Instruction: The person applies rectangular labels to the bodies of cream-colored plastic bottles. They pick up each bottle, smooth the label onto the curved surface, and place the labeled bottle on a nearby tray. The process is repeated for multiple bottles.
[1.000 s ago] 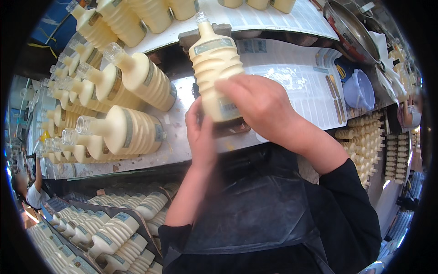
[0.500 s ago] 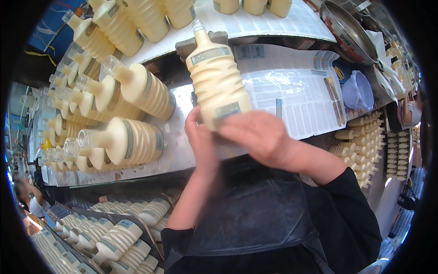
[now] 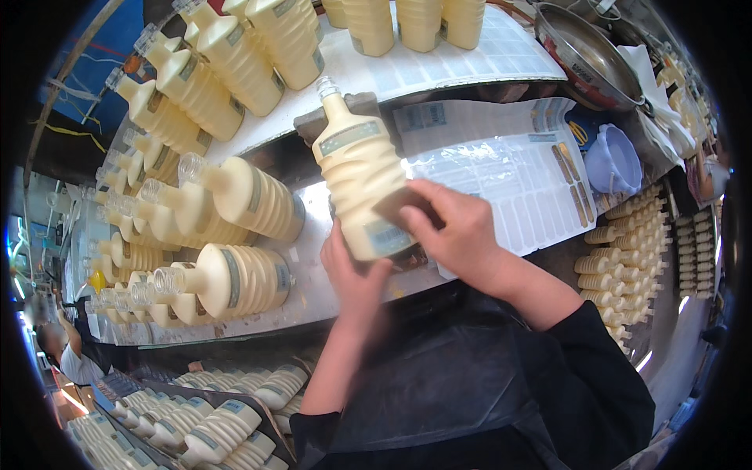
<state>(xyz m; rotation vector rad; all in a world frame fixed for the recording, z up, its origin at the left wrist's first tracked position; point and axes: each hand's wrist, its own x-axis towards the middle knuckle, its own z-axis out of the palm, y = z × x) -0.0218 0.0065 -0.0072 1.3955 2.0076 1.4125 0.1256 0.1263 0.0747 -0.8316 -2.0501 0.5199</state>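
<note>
A cream ribbed bottle [image 3: 362,168] with a clear threaded neck lies tilted on a dark rest [image 3: 313,128] in front of me, neck pointing away. One greyish label [image 3: 350,137] sits on its shoulder and another [image 3: 389,235] near its base. My left hand [image 3: 351,274] holds the bottle at its lower left edge, fingers along the side, thumb beneath the base. My right hand [image 3: 460,231] grips a flat dark brown piece [image 3: 398,205] between thumb and fingers. That piece touches or hovers over the bottle's lower right, just above the base label; contact cannot be told.
Several similar bottles [image 3: 247,278] lie on the bench at left, with more standing on the raised shelf [image 3: 501,63]. Label sheets [image 3: 501,172], two slim blades [image 3: 576,184], a lilac bucket [image 3: 613,160] and a metal pan [image 3: 583,55] are at right. Bottle stacks [image 3: 211,427] flank me.
My right hand has moved from the base label to just above it, and the dark piece now shows. My left thumb has come out below the base. The whole view has shifted slightly.
</note>
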